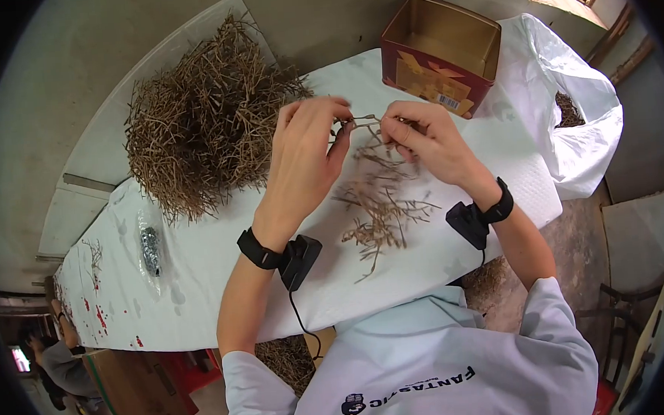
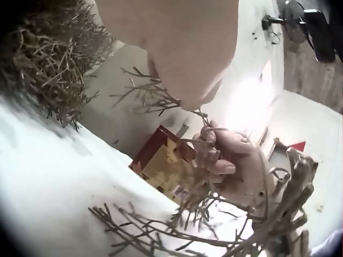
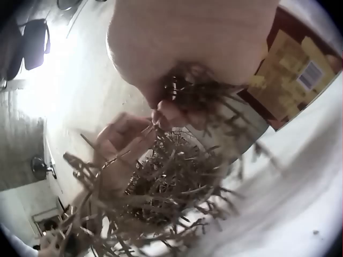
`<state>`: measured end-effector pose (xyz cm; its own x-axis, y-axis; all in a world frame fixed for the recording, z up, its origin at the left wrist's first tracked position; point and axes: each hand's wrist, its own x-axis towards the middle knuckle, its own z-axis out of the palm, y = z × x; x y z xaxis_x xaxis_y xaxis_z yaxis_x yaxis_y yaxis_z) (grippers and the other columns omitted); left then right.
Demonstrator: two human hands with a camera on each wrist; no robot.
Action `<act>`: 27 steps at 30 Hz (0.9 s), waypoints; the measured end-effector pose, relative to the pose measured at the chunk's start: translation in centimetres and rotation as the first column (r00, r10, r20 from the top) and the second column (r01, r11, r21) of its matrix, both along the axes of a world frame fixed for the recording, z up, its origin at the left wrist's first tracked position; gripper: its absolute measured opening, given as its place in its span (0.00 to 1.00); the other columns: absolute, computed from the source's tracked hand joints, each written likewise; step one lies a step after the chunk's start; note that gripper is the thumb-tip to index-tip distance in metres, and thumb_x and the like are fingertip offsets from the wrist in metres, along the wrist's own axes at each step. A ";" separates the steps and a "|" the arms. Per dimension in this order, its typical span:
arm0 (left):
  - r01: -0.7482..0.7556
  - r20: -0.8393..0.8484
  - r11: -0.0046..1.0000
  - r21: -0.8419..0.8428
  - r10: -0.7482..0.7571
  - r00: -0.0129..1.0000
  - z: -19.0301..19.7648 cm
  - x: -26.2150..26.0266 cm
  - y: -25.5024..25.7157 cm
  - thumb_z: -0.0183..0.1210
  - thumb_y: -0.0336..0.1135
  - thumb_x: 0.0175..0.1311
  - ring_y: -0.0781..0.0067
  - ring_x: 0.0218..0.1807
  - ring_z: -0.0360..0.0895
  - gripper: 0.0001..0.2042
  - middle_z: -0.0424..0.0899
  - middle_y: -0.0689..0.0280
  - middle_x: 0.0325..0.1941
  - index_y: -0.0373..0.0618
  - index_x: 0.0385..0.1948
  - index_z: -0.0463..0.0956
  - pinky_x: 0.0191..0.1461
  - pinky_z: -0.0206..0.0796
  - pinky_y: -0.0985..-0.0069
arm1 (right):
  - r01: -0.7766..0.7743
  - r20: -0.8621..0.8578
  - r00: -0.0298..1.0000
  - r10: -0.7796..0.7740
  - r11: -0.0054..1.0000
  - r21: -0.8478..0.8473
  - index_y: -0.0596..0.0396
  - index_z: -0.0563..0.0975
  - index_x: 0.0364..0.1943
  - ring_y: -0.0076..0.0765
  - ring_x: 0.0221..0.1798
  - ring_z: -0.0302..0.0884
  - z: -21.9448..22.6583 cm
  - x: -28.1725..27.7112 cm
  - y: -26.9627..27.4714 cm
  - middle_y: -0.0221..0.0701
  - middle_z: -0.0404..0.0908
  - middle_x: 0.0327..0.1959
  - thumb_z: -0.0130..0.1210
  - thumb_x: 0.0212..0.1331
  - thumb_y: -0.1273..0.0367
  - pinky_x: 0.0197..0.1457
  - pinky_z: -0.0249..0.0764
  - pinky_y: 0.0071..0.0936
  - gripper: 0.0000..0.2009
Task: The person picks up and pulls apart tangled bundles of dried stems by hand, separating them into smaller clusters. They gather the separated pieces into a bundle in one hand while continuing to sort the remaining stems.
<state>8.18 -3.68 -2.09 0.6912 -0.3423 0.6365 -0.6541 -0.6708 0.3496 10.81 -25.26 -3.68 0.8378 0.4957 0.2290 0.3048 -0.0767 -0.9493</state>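
Between my two hands stretches a thin, dry brown twig [image 1: 368, 119]. My left hand [image 1: 306, 152] pinches one end of it between thumb and fingers. From the other side, my right hand [image 1: 436, 142] grips it with thumb and forefinger. Below the hands, a branching bunch of dry twigs [image 1: 382, 216] shows over the white-covered table [image 1: 300, 301], partly blurred. In the left wrist view, more forked twig ends [image 2: 147, 96] poke out beside the left fingertips. The right wrist view shows the right fingers [image 3: 179, 115] meeting the stem, with tangled twigs around them.
A large heap of dry twigs [image 1: 198, 132] stands at the back left. An open red-and-gold box [image 1: 427, 87] sits at the back right, beside a white plastic bag [image 1: 584, 158]. A clear packet [image 1: 150, 253] lies on the left. Another person [image 1: 64, 368] is at the far left.
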 end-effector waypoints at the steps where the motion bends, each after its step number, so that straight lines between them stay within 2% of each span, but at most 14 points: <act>1: 0.010 0.081 1.000 0.014 -0.011 0.997 0.1 0.1 0.0 0.63 0.24 0.56 0.52 0.47 0.76 0.09 0.80 0.59 0.45 0.39 0.37 0.75 0.58 0.64 0.63 | -0.005 -0.143 0.990 0.002 1.000 -0.015 0.58 0.79 0.38 0.17 0.30 0.70 0.3 0.0 -0.1 0.24 0.78 0.31 0.54 0.69 0.69 0.33 0.66 0.18 0.07; 2: 0.009 0.077 1.000 0.013 -0.010 0.997 0.3 0.0 0.0 0.63 0.24 0.56 0.52 0.47 0.76 0.09 0.80 0.59 0.45 0.39 0.37 0.75 0.58 0.64 0.63 | -0.006 -0.147 0.989 0.003 1.000 -0.016 0.58 0.79 0.38 0.17 0.30 0.70 0.8 0.0 -0.1 0.24 0.78 0.31 0.54 0.69 0.69 0.33 0.66 0.18 0.07; 5: 0.033 0.261 0.986 0.164 -0.076 0.962 0.6 -0.8 -0.3 0.63 0.22 0.55 0.51 0.46 0.76 0.10 0.80 0.59 0.44 0.40 0.37 0.74 0.59 0.63 0.62 | -0.059 -0.293 0.955 0.048 0.998 -0.028 0.56 0.79 0.38 0.12 0.25 0.65 1.8 -0.4 -0.1 0.21 0.77 0.27 0.53 0.70 0.69 0.28 0.61 0.16 0.06; 6: 0.032 0.256 0.986 0.162 -0.074 0.964 0.4 -0.7 -0.3 0.63 0.22 0.55 0.51 0.46 0.76 0.10 0.80 0.59 0.44 0.40 0.37 0.74 0.59 0.63 0.62 | -0.062 -0.298 0.953 0.050 0.998 -0.029 0.56 0.79 0.38 0.12 0.25 0.65 1.7 -0.5 -0.2 0.21 0.77 0.27 0.53 0.70 0.69 0.28 0.61 0.16 0.06; 9: 0.144 -0.041 0.981 -0.127 -0.150 0.988 -0.7 -0.2 -0.1 0.64 0.20 0.54 0.56 0.44 0.74 0.12 0.78 0.60 0.43 0.42 0.39 0.74 0.58 0.64 0.61 | -0.090 -0.060 0.994 0.089 0.996 -0.004 0.58 0.79 0.37 0.16 0.25 0.66 1.4 -0.8 -0.2 0.25 0.76 0.25 0.53 0.69 0.69 0.28 0.62 0.19 0.07; 10: 0.140 -0.044 0.982 -0.128 -0.147 0.988 -0.9 -0.1 -0.1 0.64 0.20 0.54 0.56 0.44 0.74 0.12 0.78 0.60 0.43 0.42 0.39 0.74 0.58 0.64 0.61 | -0.093 -0.062 0.994 0.092 0.996 -0.003 0.58 0.79 0.37 0.16 0.25 0.66 1.3 -0.6 -0.1 0.25 0.76 0.25 0.53 0.69 0.69 0.28 0.62 0.19 0.07; 13: 0.137 -0.076 0.989 0.063 -0.132 0.988 -1.2 0.1 0.1 0.62 0.18 0.55 0.58 0.40 0.75 0.13 0.78 0.61 0.38 0.42 0.40 0.73 0.58 0.64 0.60 | -0.038 0.124 0.989 0.080 0.949 -0.312 0.61 0.79 0.36 0.23 0.24 0.66 0.4 0.0 -0.2 0.31 0.75 0.24 0.55 0.67 0.70 0.29 0.63 0.23 0.07; 14: 0.138 -0.079 0.988 0.063 -0.133 0.988 -1.4 0.2 0.1 0.62 0.18 0.55 0.58 0.40 0.75 0.13 0.78 0.61 0.38 0.42 0.40 0.73 0.58 0.64 0.60 | -0.038 0.121 0.990 0.079 0.950 -0.311 0.61 0.79 0.36 0.23 0.24 0.66 0.0 0.2 -0.2 0.31 0.75 0.24 0.55 0.67 0.70 0.29 0.63 0.23 0.07; 17: 0.120 -0.079 0.992 0.048 -0.116 0.990 -2.0 0.4 0.1 0.60 0.19 0.55 0.60 0.34 0.76 0.09 0.78 0.60 0.31 0.40 0.36 0.71 0.56 0.62 0.60 | -0.004 0.367 0.922 0.124 0.951 -0.310 0.65 0.78 0.36 0.29 0.24 0.67 -0.9 0.5 -0.5 0.35 0.75 0.24 0.56 0.65 0.71 0.29 0.64 0.27 0.07; 18: 0.119 -0.081 0.992 0.048 -0.115 0.990 -1.9 0.3 0.0 0.60 0.19 0.55 0.60 0.34 0.76 0.09 0.78 0.60 0.31 0.40 0.36 0.71 0.56 0.62 0.60 | -0.006 0.365 0.922 0.125 0.951 -0.309 0.65 0.78 0.36 0.29 0.24 0.67 -1.0 0.4 -0.4 0.35 0.75 0.24 0.56 0.65 0.71 0.29 0.64 0.27 0.07; 21: 0.073 -0.237 0.996 -0.057 -0.085 0.968 -1.2 -0.1 -0.1 0.62 0.23 0.53 0.61 0.30 0.75 0.07 0.77 0.62 0.24 0.40 0.30 0.73 0.49 0.65 0.65 | -0.019 0.318 0.946 0.054 0.993 -0.113 0.64 0.78 0.34 0.31 0.23 0.67 -0.8 -0.2 0.0 0.35 0.76 0.24 0.57 0.65 0.72 0.29 0.63 0.29 0.07; 22: 0.072 -0.240 0.996 -0.056 -0.083 0.967 -1.4 0.0 0.0 0.62 0.23 0.53 0.61 0.30 0.75 0.07 0.77 0.62 0.24 0.40 0.30 0.73 0.49 0.65 0.65 | -0.021 0.315 0.947 0.056 0.994 -0.111 0.64 0.78 0.34 0.31 0.23 0.67 -0.7 -0.5 0.2 0.35 0.76 0.24 0.57 0.65 0.72 0.29 0.63 0.29 0.07; 25: 0.064 -0.413 0.990 -0.127 -0.112 0.904 -2.2 0.8 0.6 0.65 0.28 0.51 0.63 0.24 0.73 0.09 0.73 0.63 0.17 0.39 0.22 0.72 0.35 0.66 0.70 | -0.130 0.104 0.984 0.143 0.984 -0.125 0.64 0.78 0.33 0.33 0.23 0.66 -0.1 -1.6 0.5 0.35 0.76 0.22 0.57 0.64 0.71 0.28 0.63 0.29 0.08; 27: 0.056 -0.425 0.991 -0.123 -0.104 0.899 -2.5 0.8 0.9 0.65 0.28 0.50 0.63 0.22 0.73 0.09 0.73 0.62 0.16 0.39 0.20 0.72 0.31 0.65 0.71 | -0.149 0.087 0.983 0.163 0.978 -0.143 0.64 0.78 0.33 0.33 0.22 0.67 0.0 -1.7 0.4 0.35 0.76 0.22 0.57 0.64 0.72 0.28 0.63 0.29 0.07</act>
